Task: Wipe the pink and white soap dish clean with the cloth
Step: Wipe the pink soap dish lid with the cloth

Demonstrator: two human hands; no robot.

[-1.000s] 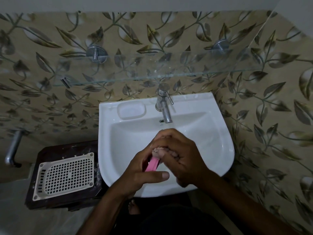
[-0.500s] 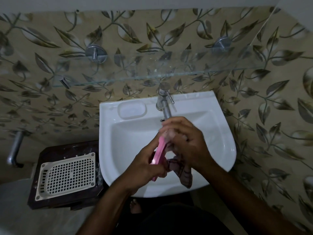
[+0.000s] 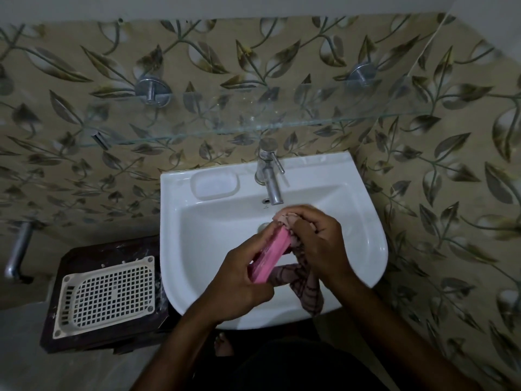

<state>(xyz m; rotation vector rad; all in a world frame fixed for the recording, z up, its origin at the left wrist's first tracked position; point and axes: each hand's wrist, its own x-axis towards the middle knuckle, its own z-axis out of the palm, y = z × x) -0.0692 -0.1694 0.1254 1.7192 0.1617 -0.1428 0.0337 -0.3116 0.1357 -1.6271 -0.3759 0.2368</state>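
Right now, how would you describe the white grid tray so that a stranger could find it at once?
Start at the white washbasin under the steel tap. Left of the basin stands a dark brown stand, and the white grid tray lies flat on top of it. It is the only thing there with a mesh of small square holes.

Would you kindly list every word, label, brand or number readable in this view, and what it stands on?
None can be read.
A small dark mark on the white sink, under the overflow hole by the tap, is too small to read.
The pink soap dish, cloth and white grid tray show no text.
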